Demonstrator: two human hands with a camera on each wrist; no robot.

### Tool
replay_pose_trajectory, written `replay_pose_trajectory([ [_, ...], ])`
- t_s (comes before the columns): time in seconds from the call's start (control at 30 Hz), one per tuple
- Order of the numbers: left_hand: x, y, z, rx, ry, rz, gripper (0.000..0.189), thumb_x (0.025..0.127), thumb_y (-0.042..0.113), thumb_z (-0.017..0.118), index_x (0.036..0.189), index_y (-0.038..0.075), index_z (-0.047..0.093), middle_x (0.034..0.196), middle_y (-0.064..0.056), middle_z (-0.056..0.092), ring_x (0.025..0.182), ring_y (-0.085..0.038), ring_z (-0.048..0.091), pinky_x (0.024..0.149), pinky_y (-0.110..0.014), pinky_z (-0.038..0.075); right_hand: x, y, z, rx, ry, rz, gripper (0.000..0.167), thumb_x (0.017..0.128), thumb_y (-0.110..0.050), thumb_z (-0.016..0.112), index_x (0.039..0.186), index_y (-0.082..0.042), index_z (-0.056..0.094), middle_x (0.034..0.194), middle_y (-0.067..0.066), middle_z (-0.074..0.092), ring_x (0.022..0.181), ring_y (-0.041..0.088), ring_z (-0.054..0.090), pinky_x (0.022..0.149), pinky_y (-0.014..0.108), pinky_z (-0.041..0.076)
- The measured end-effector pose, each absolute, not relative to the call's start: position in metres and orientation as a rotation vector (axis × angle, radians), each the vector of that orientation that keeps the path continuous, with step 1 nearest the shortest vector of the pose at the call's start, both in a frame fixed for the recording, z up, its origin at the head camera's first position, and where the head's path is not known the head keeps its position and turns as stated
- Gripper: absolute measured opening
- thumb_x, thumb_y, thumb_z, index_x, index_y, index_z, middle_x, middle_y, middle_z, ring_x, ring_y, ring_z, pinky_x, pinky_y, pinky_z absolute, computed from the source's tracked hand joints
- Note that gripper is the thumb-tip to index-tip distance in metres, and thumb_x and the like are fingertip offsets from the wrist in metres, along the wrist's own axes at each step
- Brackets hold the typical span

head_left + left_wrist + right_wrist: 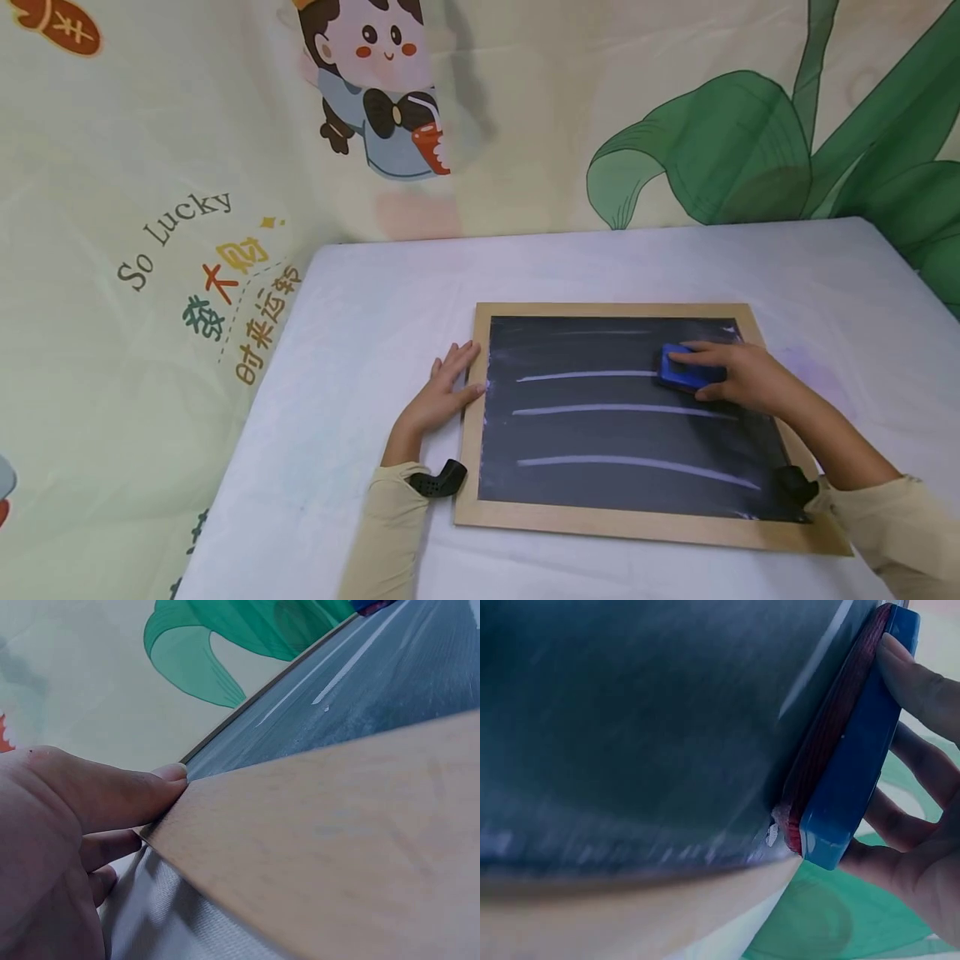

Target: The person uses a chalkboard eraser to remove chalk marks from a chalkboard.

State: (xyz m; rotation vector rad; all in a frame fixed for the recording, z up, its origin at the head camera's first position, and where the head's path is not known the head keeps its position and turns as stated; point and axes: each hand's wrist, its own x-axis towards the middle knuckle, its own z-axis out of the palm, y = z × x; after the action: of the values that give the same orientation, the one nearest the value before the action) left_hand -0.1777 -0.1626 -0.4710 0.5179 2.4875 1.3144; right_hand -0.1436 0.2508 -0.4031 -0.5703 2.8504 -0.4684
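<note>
A wood-framed blackboard (600, 437) lies flat, with several pale chalk lines across it. My right hand (750, 377) holds a blue blackboard eraser (678, 371) against the board's upper right part. In the right wrist view, the thumb and fingers grip the eraser's blue back (855, 750), and its dark red pad faces the board. The second chalk line (585, 376) runs up to the eraser; the topmost one (600, 333) is faint. My left hand (438, 400) rests on the wooden frame (322, 832) at the left side, its thumb on the top face and its fingers extended along the edge.
The board rests on a table with a white cloth (360, 333). Behind it hangs a printed backdrop (525, 108) with a cartoon figure and green leaves. Black devices are strapped to the left wrist (438, 479) and the right wrist (795, 485).
</note>
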Motion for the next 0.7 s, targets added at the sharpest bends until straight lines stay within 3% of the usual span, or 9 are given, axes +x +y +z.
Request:
replay_pose_trajectory([
  [0.17,-0.177,-0.163,-0.471,0.525,2.488,1.323,0.066,0.088,0.021,0.059,0.145,0.014,0.027,0.153,-0.005,0.017,0.143,-0.024,0.0,0.114,-0.044,-0.009,-0.146,0.234,-0.4,-0.637,2.876,-0.418,0.058,0.069,-0.016,0.077,0.123,-0.009,0.058,0.127,0.025,0.052,0.105,0.046,0.054,0.082,0.055,0.046],
  [0.7,-0.177,-0.163,-0.469,0.506,2.497,1.307,0.065,0.088,0.022,0.058,0.145,0.016,0.027,0.153,-0.003,0.017,0.143,-0.022,0.0,0.115,-0.042,-0.01,-0.158,0.18,-0.396,-0.679,2.84,-0.415,0.056,0.072,-0.011,0.075,0.125,-0.01,0.057,0.132,0.022,0.049,0.109,0.047,0.05,0.086,0.057,0.043],
])
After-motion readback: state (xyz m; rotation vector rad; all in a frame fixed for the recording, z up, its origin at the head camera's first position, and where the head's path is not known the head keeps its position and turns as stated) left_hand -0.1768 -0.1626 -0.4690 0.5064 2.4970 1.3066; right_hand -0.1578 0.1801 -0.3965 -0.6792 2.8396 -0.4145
